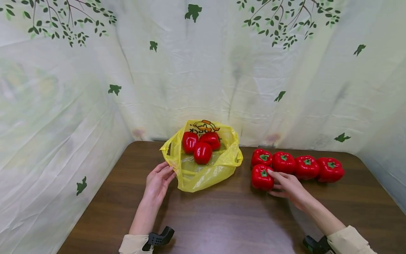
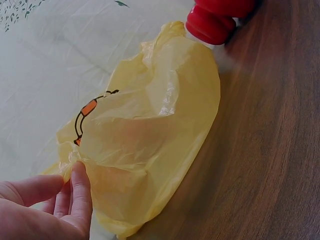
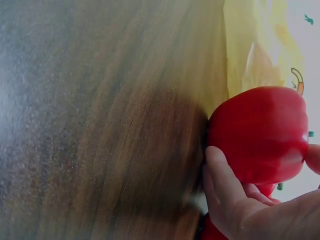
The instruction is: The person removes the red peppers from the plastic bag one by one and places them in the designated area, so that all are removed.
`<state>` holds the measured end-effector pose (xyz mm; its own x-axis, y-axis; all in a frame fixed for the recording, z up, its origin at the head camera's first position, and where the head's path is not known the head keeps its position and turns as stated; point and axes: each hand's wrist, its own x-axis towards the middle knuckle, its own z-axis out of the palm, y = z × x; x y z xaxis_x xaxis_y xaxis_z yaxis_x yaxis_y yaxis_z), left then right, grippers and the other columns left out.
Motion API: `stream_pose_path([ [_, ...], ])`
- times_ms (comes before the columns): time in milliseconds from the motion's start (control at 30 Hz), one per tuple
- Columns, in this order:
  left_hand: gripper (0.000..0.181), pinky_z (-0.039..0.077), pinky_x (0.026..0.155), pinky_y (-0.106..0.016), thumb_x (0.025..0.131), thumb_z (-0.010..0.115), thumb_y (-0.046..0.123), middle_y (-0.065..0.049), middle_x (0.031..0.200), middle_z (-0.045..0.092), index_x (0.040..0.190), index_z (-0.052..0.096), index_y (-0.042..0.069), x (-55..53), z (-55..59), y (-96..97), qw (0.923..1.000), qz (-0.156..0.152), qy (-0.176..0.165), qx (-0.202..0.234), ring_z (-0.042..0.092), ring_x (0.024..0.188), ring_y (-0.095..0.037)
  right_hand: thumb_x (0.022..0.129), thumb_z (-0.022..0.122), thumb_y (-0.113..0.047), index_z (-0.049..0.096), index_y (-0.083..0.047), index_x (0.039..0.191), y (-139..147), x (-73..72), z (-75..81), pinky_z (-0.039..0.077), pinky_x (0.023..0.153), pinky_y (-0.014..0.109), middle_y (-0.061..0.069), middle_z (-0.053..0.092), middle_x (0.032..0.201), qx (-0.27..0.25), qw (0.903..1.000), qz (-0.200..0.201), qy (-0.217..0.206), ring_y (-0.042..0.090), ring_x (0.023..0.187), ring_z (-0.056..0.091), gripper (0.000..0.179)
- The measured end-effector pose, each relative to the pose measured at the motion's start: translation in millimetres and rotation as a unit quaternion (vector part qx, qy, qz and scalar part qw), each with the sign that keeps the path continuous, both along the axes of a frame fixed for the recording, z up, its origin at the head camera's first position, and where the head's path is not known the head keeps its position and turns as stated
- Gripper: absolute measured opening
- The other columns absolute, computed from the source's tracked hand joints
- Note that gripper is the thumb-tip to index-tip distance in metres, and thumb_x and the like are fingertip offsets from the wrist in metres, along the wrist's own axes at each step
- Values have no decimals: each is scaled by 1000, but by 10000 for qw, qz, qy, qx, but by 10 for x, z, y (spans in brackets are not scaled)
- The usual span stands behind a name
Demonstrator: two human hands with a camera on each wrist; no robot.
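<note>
A yellow plastic bag (image 1: 198,181) lies with its mouth open on the table, and three red bell peppers (image 1: 203,153) show inside it. My left hand (image 1: 157,185) is at the bag's left edge; in the left wrist view the thumb and fingers of that hand (image 2: 55,210) pinch the yellow plastic. Right of the bag, my right hand (image 1: 290,188) grips a red bell pepper (image 1: 262,180) with a green stem. The right wrist view shows fingers on one side of this pepper (image 3: 260,135) and the thumb on the other. Whether it touches the table is unclear.
Several more red bell peppers (image 1: 306,167) stand in a row along the back right of the brown wooden table (image 1: 222,218). A pale curtain (image 1: 203,70) with printed leaves hangs behind the table and along its sides.
</note>
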<state>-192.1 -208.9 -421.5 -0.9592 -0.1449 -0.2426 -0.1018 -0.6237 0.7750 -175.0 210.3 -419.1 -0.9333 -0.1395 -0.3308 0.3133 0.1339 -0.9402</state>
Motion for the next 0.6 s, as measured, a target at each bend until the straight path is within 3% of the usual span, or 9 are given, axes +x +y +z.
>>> stream_pose_path([
  [600,19,53,92,-35,94,56,-9,-11,105,65,110,60,1,6,1,1,10000,21,-13,8,68,93,-21,99,54,-46,30,8,147,50,53,0,52,91,46,26,32,149,-80,9998,-147,74,42,121,51,76],
])
